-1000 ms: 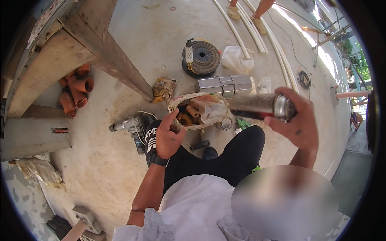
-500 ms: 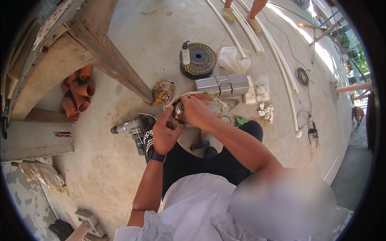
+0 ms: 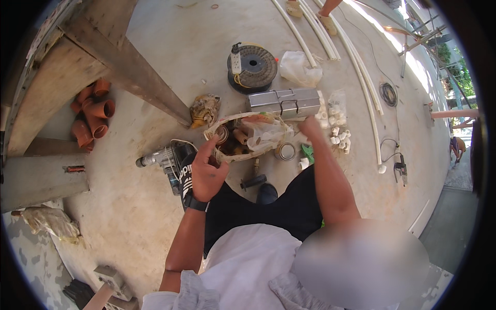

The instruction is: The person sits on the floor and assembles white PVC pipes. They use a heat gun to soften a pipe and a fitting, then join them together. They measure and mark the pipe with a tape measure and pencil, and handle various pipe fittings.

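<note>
Bag of pale, flexible material, oval-mouthed and wide open (image 3: 249,156), lay between the hands, its left end right at the left hand (image 3: 209,173) and its right end just short of the right hand (image 3: 312,132). Good handling here seemed to call for a steady left hand at the rim, keeping the mouth spread without tipping the load, and a right hand passing clear of the loose pieces nearby. The left hand's thumb and forefinger stood apart, the forefinger against the rim; whether the fingers truly gripped it could not be told. The right hand's fingers pointed away from the body, and neither their closure nor anything held showed clearly.

Inside the bag, a round metal-topped can (image 3: 222,133) sat just beyond the left forefinger, with orange-brown tubular fittings (image 3: 240,136) to its right and a translucent crumpled plastic sheet (image 3: 264,135) toward the right hand. Nearer the body than the right hand, and to its left, stood a round metal tin (image 3: 285,152). Just beyond that hand lay a long silver metal toolbox (image 3: 284,105); to its right, small white plastic fittings (image 3: 341,140). Left of the left hand rested a grey-and-blue power tool (image 3: 172,163).
</note>
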The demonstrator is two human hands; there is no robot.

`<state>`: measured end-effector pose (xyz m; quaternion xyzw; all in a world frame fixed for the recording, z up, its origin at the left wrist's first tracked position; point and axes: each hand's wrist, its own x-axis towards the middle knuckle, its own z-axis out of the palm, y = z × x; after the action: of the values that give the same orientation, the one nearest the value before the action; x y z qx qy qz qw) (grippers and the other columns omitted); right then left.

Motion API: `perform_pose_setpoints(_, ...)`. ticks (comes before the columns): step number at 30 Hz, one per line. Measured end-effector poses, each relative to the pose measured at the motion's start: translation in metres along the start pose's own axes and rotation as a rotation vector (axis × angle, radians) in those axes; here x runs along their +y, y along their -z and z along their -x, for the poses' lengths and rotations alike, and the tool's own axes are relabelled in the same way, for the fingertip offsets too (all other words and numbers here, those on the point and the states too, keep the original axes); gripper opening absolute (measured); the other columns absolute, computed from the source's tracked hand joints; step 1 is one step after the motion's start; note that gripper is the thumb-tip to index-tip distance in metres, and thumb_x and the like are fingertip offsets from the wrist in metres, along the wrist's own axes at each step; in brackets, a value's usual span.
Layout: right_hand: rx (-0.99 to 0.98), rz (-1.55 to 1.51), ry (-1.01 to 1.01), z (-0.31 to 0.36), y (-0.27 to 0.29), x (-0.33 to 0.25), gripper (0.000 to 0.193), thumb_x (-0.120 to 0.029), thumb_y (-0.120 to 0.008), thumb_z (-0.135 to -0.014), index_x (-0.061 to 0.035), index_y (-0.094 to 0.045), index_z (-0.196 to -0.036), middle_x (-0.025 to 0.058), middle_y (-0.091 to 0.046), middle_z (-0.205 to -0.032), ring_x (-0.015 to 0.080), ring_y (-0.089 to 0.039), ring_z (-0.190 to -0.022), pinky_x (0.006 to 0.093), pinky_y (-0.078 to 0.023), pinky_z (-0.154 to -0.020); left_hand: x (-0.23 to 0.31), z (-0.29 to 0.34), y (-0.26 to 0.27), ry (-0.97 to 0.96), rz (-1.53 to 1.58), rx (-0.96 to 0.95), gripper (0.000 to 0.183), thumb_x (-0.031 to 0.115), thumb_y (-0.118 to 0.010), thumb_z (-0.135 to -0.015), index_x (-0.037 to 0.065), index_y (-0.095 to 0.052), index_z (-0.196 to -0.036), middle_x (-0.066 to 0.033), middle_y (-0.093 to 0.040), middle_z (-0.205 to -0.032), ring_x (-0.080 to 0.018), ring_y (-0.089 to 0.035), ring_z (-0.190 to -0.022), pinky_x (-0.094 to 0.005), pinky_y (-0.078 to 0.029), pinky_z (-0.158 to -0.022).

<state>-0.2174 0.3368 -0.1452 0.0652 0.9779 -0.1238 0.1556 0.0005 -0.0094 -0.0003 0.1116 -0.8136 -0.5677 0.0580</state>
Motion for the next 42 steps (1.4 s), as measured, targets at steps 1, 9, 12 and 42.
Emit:
perform_pose_setpoints(1, -0.157, 0.217, 0.076, 0.002, -0.035, 0.007, 0.042, -0.04, -0.067, -0.088, 0.0014, -0.072, -0.094, 0.0237, -0.072, -0.107, 0.0371, -0.069, -0.105, 0.0455, -0.054, -0.092, 0.0, 0.004, -0.002, -0.004, -0.002, -0.001, 0.066, 0.001, -0.068, -0.076, 0.002, -0.056, -0.141, -0.0098, -0.066, -0.12, -0.0113, -0.056, -0.071, -0.0262, -0.05, -0.067)
perform_pose_setpoints(9, -0.377, 0.388, -0.026, 0.058, -0.116, -0.01, 0.066, -0.048, -0.077, -0.075, -0.0125, -0.068, -0.13, 0.017, -0.062, -0.138, 0.0332, -0.055, -0.132, 0.0467, -0.047, -0.106, -0.005, 0.013, -0.007, 0.01, -0.02, 0.06, 0.066, 0.004, -0.067, -0.074, -0.002, -0.056, -0.139, -0.0202, -0.063, -0.129, -0.0209, -0.067, -0.084, -0.0309, -0.055, -0.077)
perform_pose_setpoints(12, -0.476, 0.381, 0.177, 0.06, -0.05, -0.022, 0.066, -0.045, -0.079, -0.071, -0.0117, -0.069, -0.127, 0.0193, -0.064, -0.133, 0.0343, -0.062, -0.121, 0.0432, -0.052, -0.099, -0.007, 0.009, -0.001, 0.001, -0.009, 0.047, 0.067, 0.005, -0.068, -0.074, -0.002, -0.055, -0.139, -0.0205, -0.062, -0.13, -0.0209, -0.067, -0.084, -0.0308, -0.055, -0.079)
perform_pose_setpoints(42, -0.419, -0.146, 0.751, 0.164, 0.106, -0.19, 0.077, -0.044, -0.084, -0.073, -0.0009, -0.053, -0.129, 0.0253, -0.069, -0.103, 0.0403, -0.068, -0.098, 0.0448, -0.052, -0.084, -0.031, 0.015, -0.001, 0.048, 0.197, 0.174, 0.071, 0.002, -0.073, -0.077, -0.004, -0.051, -0.144, -0.0141, -0.064, -0.121, -0.0095, -0.059, -0.072, -0.0259, -0.051, -0.064)
